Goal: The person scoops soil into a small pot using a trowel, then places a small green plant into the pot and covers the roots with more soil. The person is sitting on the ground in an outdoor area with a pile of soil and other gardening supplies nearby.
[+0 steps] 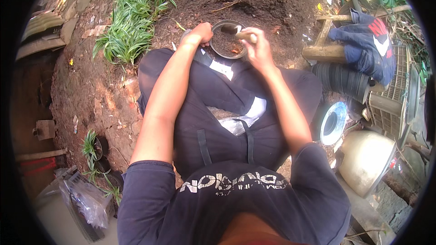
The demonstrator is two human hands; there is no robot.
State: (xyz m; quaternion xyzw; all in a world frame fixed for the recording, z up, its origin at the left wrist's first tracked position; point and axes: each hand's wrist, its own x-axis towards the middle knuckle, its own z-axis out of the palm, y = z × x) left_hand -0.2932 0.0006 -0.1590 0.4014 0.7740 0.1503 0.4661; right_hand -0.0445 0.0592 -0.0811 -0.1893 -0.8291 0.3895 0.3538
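Observation:
A round dark plant pot stands on the ground before my crossed legs, with brown soil in it. My left hand is closed at the pot's left rim and seems to grip it. In my right hand is a small hand tool with a pale handle, held over the pot's right side. Its working end is blurred, so I cannot tell its exact kind. A heap of loose dark soil lies just beyond the pot.
Green-and-white striped spider plants lie left of the pot. On the right are a wooden stool draped with a navy garment, stacked black pots, a bluish-white pot and a large cream pot. Small potted plants stand lower left.

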